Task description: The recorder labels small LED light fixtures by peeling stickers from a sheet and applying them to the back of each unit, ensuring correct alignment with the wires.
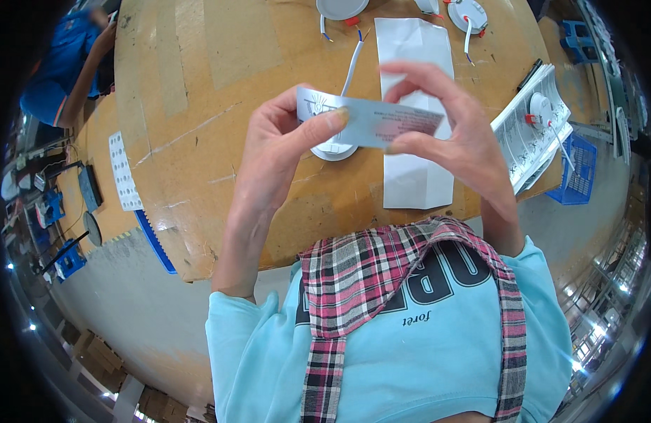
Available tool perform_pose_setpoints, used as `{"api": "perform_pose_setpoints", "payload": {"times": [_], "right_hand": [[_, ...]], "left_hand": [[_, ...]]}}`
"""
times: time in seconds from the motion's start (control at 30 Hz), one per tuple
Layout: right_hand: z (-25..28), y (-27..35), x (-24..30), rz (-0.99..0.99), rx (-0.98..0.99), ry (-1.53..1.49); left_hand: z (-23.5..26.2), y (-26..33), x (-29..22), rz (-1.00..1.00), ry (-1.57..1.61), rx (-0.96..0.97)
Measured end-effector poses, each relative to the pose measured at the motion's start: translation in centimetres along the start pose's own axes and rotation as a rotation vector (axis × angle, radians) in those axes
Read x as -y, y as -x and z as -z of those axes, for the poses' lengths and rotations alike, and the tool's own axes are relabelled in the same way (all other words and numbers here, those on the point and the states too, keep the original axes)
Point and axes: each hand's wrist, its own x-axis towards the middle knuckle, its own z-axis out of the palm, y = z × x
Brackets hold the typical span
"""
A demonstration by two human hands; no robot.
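My left hand (283, 137) pinches a small printed paper leaflet (371, 121) near its left end, the thumb lying across its front. Around the leaflet's right end is my right hand (449, 127), slightly blurred, its fingers spread above and its thumb at the lower edge. Directly beneath, partly hidden by the paper and my left hand, a round white downlight (335, 153) rests on the table. Its white cable (352, 67) points away from me, ending in bare coloured wires. A long, creased white sheet (418, 180) lies under my right hand.
More round downlights (342, 5) (469, 15) lie at the far edge. To the right, a stack of printed sheets (526, 137) carries another small downlight (542, 109) and a black pen (529, 73). A blue crate (578, 169) stands beyond it. A person (68, 60) sits at far left.
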Motion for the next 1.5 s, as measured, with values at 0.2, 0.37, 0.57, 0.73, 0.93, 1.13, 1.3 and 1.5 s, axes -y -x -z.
{"api": "perform_pose_setpoints", "payload": {"times": [0.2, 0.37, 0.57, 0.73, 0.93, 1.13, 1.3, 1.5], "right_hand": [[-1.6, 0.0, -1.5, -0.349, -0.005, -0.097], [-2.3, -0.5, -3.4, -0.362, -0.069, -0.102], [-3.3, -1.3, -4.5, -0.268, -0.184, -0.053], [-3.6, -1.4, -5.0, -0.283, -0.195, -0.043], [-3.5, -1.7, -5.0, -0.266, -0.216, -0.034], [-3.8, -2.0, -5.0, -0.277, -0.204, -0.028], [-3.9, -1.8, -5.3, -0.283, -0.204, -0.034], [-4.1, -1.9, -5.5, -0.298, -0.195, -0.03]], "left_hand": [[1.3, -2.8, 1.4, 0.004, -0.19, -0.045], [1.8, -4.6, 2.4, -0.054, -0.328, -0.079], [2.4, -5.6, 3.0, -0.05, -0.409, -0.118], [2.5, -6.1, 3.3, -0.037, -0.35, -0.12], [2.7, -6.7, 3.3, -0.108, -0.347, -0.108], [3.3, -7.1, 3.4, -0.055, -0.42, -0.101], [3.0, -6.8, 3.3, -0.032, -0.362, -0.102], [3.3, -7.0, 3.6, -0.019, -0.317, -0.094]]}}
